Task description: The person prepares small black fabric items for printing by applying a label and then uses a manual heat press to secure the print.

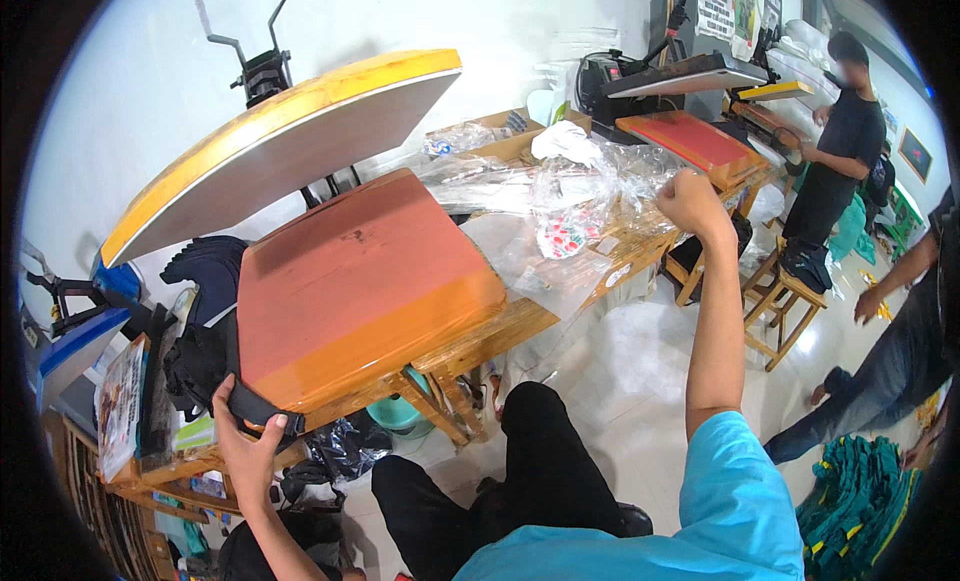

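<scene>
At the near left corner of a heat press's red pad (360,281), my left hand (245,451) is closed with thumb and fingers on a black fabric piece (258,409). That piece appears to join a heap of black cloth (200,356) beside the pad. The press's upper plate (290,166), pale below with a yellow rim, is raised over the pad. My right hand (692,203) is raised at the right, beside crumpled clear plastic (640,176) on the wooden table. Its fingers are curled together, and whatever they hold cannot be made out.
A second press with a red pad (695,141) stands farther along the table. Beyond it a person (840,146) in black stands near a wooden stool (780,301). Another person's arm (900,271) reaches in at right, above piled green cloth (860,501). A teal basin (405,416) sits underneath.
</scene>
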Motion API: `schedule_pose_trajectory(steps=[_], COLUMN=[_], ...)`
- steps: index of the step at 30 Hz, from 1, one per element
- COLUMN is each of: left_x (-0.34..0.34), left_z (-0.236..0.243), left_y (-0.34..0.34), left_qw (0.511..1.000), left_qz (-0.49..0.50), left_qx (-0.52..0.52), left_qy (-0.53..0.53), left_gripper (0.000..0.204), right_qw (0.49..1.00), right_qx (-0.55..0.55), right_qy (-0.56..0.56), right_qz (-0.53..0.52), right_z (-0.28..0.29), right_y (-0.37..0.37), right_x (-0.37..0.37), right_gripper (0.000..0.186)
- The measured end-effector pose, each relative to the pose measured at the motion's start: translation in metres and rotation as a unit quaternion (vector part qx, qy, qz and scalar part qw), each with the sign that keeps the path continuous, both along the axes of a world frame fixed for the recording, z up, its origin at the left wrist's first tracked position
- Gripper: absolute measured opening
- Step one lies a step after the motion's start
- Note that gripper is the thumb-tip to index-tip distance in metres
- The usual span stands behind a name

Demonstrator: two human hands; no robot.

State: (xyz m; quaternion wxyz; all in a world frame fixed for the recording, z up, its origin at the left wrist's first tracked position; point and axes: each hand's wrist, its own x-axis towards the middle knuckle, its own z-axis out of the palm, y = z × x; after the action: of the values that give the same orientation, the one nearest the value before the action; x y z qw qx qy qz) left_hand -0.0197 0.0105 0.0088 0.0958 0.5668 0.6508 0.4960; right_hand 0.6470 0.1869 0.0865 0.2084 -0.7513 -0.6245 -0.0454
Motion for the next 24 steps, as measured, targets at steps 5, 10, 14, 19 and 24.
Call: schedule_pose_trajectory(steps=[5,10,14,19,24], left_x=[0.003,0.009,0.004,0.000,0.012], left_z=[0.002,0.004,0.009,0.013,0.013], left_y=[0.008,0.011,-0.003,-0.017,0.012], left_qw=[1.000,0.999,1.000,0.998,0.995], left_qz=[-0.028,-0.039,-0.020,0.013,0.005], left_qx=[-0.003,-0.009,-0.003,0.000,-0.027], left_qy=[-0.009,-0.032,-0.008,0.068,0.092], left_gripper=[0.094,0.097,0.098,0.106,0.109], right_qw=[0.996,0.995,0.982,0.988,0.984], right_qx=[0.074,0.061,0.078,-0.086,0.032], right_qy=[-0.037,-0.006,0.052,-0.020,0.157], right_qz=[0.014,-0.084,-0.164,-0.130,-0.084], right_z=[-0.114,-0.135,-0.164,-0.222,-0.254], right_y=[0.076,0.131,0.167,0.219,0.231], right_x=[0.094,0.099,0.087,0.107,0.228], right_gripper=[0.032,0.028,0.040,0.049,0.035])
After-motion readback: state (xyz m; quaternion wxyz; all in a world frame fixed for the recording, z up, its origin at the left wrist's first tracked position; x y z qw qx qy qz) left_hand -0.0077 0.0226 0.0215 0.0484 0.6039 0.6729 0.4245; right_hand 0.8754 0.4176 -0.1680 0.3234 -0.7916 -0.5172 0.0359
